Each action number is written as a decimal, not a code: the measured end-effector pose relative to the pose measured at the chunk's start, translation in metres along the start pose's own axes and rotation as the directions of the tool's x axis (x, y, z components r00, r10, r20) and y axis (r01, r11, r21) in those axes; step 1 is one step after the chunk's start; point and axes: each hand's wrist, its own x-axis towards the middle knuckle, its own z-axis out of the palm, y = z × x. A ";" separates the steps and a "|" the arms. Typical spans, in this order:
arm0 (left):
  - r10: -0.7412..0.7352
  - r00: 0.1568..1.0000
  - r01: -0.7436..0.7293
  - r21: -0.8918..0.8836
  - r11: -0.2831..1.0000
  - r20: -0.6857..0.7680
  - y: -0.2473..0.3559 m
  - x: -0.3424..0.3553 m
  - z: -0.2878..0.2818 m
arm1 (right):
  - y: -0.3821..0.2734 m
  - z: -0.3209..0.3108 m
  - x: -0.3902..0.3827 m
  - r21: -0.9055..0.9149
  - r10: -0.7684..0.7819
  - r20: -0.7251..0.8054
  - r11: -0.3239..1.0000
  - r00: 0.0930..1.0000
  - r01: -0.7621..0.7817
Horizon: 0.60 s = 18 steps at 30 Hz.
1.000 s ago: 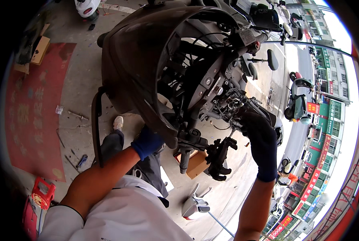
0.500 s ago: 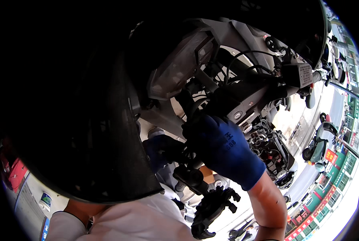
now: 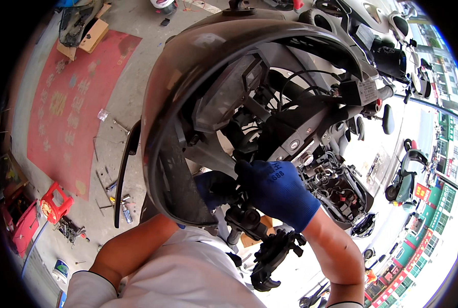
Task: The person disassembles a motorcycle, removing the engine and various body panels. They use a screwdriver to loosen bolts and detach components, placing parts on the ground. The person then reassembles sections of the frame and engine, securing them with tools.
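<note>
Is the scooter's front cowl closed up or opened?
Opened. The dark front cowl shows its inner side, with wiring and brackets bare. Both gloved hands, left hand and right hand, work inside it.

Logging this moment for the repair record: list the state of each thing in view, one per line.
Scooter front fairing: opened up, wiring exposed.
Right hand: gloved blue, pressed on the inner frame.
Left hand: gloved, partly hidden behind the fairing edge.
Black phone holder: hanging below, claws open.
Red stool: upright on the floor.

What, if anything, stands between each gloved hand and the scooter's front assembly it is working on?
Nothing visible does. The right hand already rests against the front assembly, while the left hand reaches under the dark windshield cowl, which partly hides it.
</note>
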 end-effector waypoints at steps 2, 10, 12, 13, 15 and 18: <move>0.119 0.993 -0.119 -0.039 0.992 0.013 -0.010 -0.005 -0.004 | -0.008 -0.004 0.004 -0.060 -0.021 0.089 0.998 0.996 0.026; 0.152 0.985 -0.156 0.040 0.987 0.086 -0.019 0.008 -0.008 | -0.006 0.024 0.016 0.034 0.162 -0.092 0.987 0.982 -0.160; 0.009 0.994 0.003 -0.105 0.994 0.111 -0.008 0.001 -0.009 | -0.009 0.021 0.016 0.062 0.145 -0.115 0.988 0.983 -0.139; -0.020 0.989 0.033 -0.087 0.996 0.149 -0.003 0.001 -0.010 | -0.008 0.023 0.016 0.095 0.190 -0.121 0.979 0.974 -0.179; -0.034 0.982 0.061 -0.146 0.987 0.184 -0.003 0.002 -0.013 | -0.005 0.030 0.016 0.163 0.280 -0.130 0.952 0.951 -0.259; 0.038 0.987 0.021 -0.369 0.929 0.153 -0.017 0.002 -0.010 | -0.004 0.029 0.016 0.113 0.171 -0.186 0.982 0.968 -0.152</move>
